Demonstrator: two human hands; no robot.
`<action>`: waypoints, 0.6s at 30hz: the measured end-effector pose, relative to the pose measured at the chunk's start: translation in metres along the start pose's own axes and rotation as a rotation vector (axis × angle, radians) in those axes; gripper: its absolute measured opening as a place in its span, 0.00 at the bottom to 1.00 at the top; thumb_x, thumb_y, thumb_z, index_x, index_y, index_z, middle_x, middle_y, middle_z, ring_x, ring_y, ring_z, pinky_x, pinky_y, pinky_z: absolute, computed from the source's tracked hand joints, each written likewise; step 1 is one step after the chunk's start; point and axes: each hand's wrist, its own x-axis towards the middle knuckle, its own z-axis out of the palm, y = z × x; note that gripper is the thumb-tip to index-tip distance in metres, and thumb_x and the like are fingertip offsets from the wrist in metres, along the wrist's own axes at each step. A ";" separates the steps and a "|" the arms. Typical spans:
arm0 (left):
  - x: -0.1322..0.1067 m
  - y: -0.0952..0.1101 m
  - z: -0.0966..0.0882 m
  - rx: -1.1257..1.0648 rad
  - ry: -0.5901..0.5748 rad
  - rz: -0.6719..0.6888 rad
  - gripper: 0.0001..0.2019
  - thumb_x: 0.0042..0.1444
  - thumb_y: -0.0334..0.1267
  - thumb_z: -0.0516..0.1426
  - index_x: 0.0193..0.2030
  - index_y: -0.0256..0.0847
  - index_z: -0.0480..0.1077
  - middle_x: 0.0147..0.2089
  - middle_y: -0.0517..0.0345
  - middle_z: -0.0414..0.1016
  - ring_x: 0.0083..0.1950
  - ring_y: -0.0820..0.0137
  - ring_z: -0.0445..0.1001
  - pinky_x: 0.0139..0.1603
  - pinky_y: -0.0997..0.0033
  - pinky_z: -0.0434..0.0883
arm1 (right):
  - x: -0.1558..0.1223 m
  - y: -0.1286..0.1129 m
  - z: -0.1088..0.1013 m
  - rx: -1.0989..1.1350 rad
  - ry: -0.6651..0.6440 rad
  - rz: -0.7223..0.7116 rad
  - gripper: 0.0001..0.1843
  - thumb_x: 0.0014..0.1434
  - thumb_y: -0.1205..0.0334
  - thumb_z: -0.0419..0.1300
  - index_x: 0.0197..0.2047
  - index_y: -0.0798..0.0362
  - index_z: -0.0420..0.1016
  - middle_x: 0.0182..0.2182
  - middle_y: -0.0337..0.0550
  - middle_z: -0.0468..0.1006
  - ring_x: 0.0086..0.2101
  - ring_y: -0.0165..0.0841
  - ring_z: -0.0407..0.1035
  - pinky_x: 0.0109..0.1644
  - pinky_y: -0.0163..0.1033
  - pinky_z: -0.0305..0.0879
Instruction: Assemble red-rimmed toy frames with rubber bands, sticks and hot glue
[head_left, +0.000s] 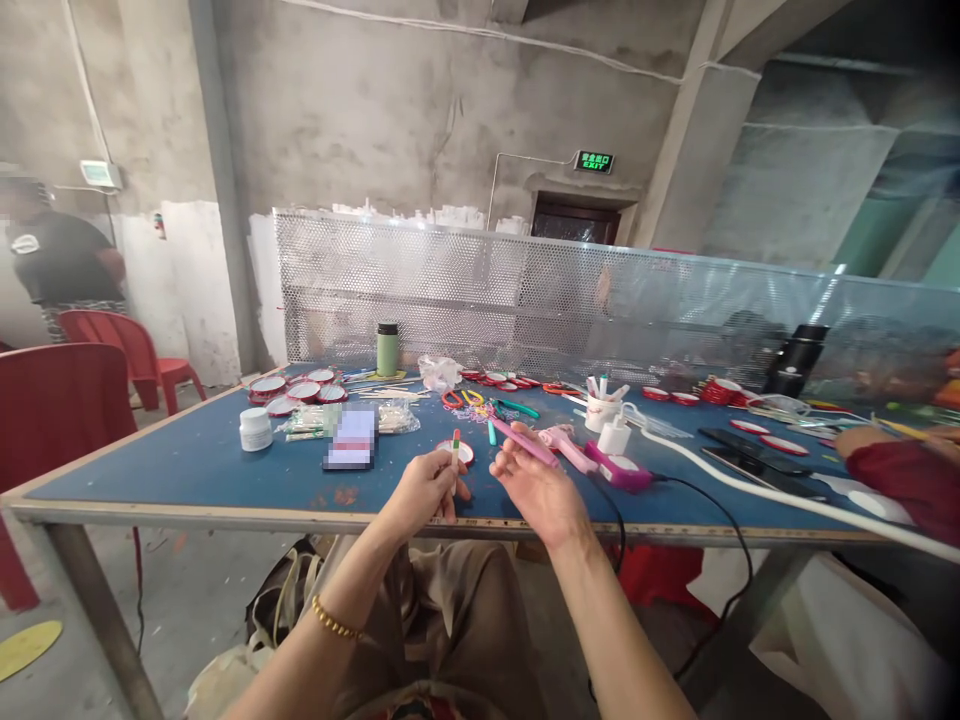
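My left hand (pixel 426 487) is closed in a pinch near the table's front edge. A short, pale flat stick (pixel 455 452) with red and green at its upper end stands upright in its fingers. Just behind that hand lies a round white disc with a red rim (pixel 466 453), partly covered. My right hand (pixel 541 492) is turned palm up with curled fingers, and a slim pink tool (pixel 525 442) rests between its thumb and fingers. The tool's exact kind cannot be made out. Close to its right are a light pink tool (pixel 566 446) and a purple device (pixel 621 470) with a black cable.
Left on the blue table (pixel 202 470) are a white jar (pixel 256 430), a phone (pixel 351 437), bagged sticks (pixel 397 417) and stacked red-rimmed discs (pixel 303 391). Pliers (pixel 517 408), a cup of pens (pixel 602 410) and a white cable (pixel 720 468) lie behind and right. Another person's sleeve (pixel 900 470) reaches in.
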 end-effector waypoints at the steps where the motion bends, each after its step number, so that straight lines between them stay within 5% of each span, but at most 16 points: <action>1: 0.000 0.000 0.000 0.001 0.001 0.000 0.16 0.61 0.50 0.50 0.38 0.37 0.65 0.28 0.58 0.77 0.15 0.78 0.69 0.14 0.81 0.57 | -0.001 0.003 0.003 0.021 0.027 -0.020 0.15 0.49 0.61 0.68 0.42 0.46 0.76 0.30 0.35 0.73 0.30 0.29 0.68 0.38 0.39 0.67; 9: 0.000 0.001 0.000 0.015 0.010 -0.009 0.16 0.60 0.50 0.50 0.36 0.37 0.65 0.28 0.58 0.77 0.15 0.77 0.69 0.15 0.80 0.58 | -0.005 0.022 0.016 -0.069 0.311 -0.164 0.15 0.51 0.54 0.69 0.26 0.53 0.70 0.15 0.28 0.62 0.16 0.22 0.56 0.19 0.31 0.51; 13: -0.001 0.001 0.000 0.007 0.012 -0.013 0.15 0.61 0.49 0.50 0.36 0.37 0.65 0.28 0.57 0.77 0.15 0.77 0.69 0.15 0.80 0.58 | -0.007 0.025 0.017 -0.175 0.336 -0.205 0.14 0.56 0.53 0.64 0.29 0.55 0.75 0.13 0.32 0.66 0.14 0.24 0.57 0.18 0.31 0.51; 18: -0.001 0.002 0.000 -0.027 0.019 -0.013 0.15 0.59 0.49 0.52 0.37 0.37 0.66 0.28 0.58 0.76 0.16 0.76 0.70 0.15 0.80 0.57 | -0.020 0.033 0.028 -0.347 0.329 -0.277 0.13 0.61 0.52 0.60 0.37 0.54 0.77 0.22 0.38 0.76 0.17 0.26 0.64 0.19 0.32 0.59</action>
